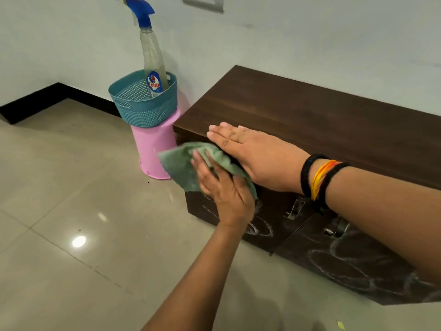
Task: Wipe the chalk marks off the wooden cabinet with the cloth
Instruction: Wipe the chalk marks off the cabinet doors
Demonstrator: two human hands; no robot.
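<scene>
A low dark wooden cabinet (298, 108) stands against the wall. White chalk marks (262, 229) cover its front doors, with more chalk marks (338, 266) on the right door. My left hand (222, 187) presses a green cloth (181, 163) flat against the upper left of the cabinet front. My right hand (253, 151) lies flat, fingers together, on the front edge of the cabinet top, just above the cloth. Bands circle the right wrist.
A pink bucket (152, 149) stands upside down left of the cabinet, with a teal basket (140, 108) on it holding a spray bottle (152, 56). Metal handles (296, 207) stick out of the doors. Glossy tiled floor (83, 223) spreads to the left.
</scene>
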